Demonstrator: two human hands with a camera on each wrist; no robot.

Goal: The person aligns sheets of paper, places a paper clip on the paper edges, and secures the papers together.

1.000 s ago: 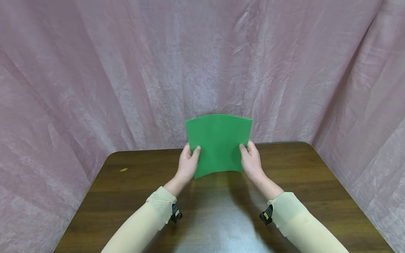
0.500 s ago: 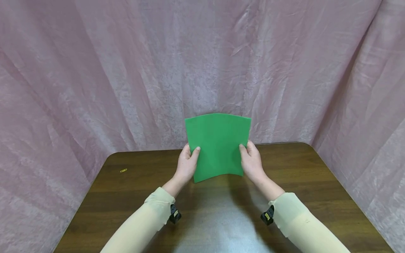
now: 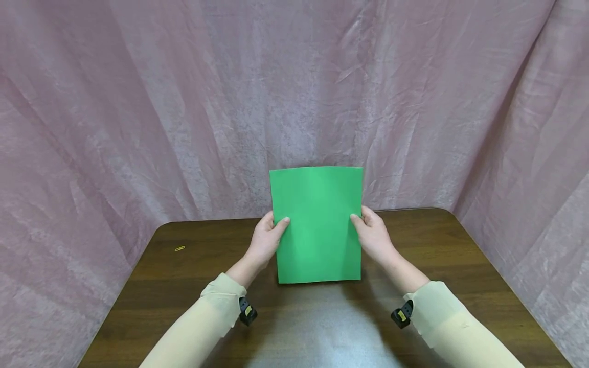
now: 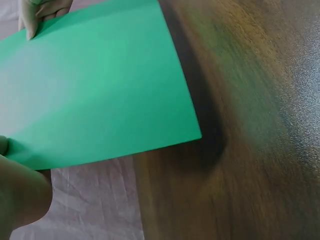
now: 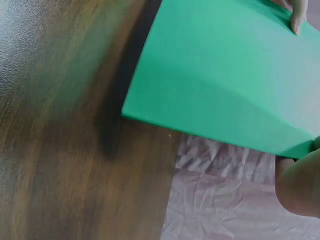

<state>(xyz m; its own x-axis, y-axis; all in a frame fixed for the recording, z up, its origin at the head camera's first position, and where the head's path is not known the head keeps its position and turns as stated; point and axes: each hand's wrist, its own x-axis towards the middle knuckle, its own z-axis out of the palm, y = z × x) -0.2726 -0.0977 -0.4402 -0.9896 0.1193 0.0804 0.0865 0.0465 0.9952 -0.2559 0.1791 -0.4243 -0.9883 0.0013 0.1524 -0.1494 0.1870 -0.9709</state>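
Note:
A green rectangular sheet [image 3: 319, 225], with the look of thin foam or card, is held up over the table, its face toward me. My left hand [image 3: 267, 237] pinches its left edge, thumb on the near face and fingers behind. On the opposite edge, my right hand [image 3: 374, 236] grips the same way. In the left wrist view the sheet [image 4: 110, 90] lies nearly flat, with its lower corner above the wood. The right wrist view shows the sheet [image 5: 215, 75] apart from the tabletop, casting a shadow. The fingers behind it are mostly hidden.
A yellow paper clip [image 3: 180, 248] lies on the brown wooden table [image 3: 207, 276], toward its far left. Pink curtains [image 3: 294, 92] hang right behind the table's back edge and along the right side.
The sheet was bowed, with its lower edge arched; now it is nearly flat, and its lower edge has come down and nearer. Both hands have moved slightly apart.

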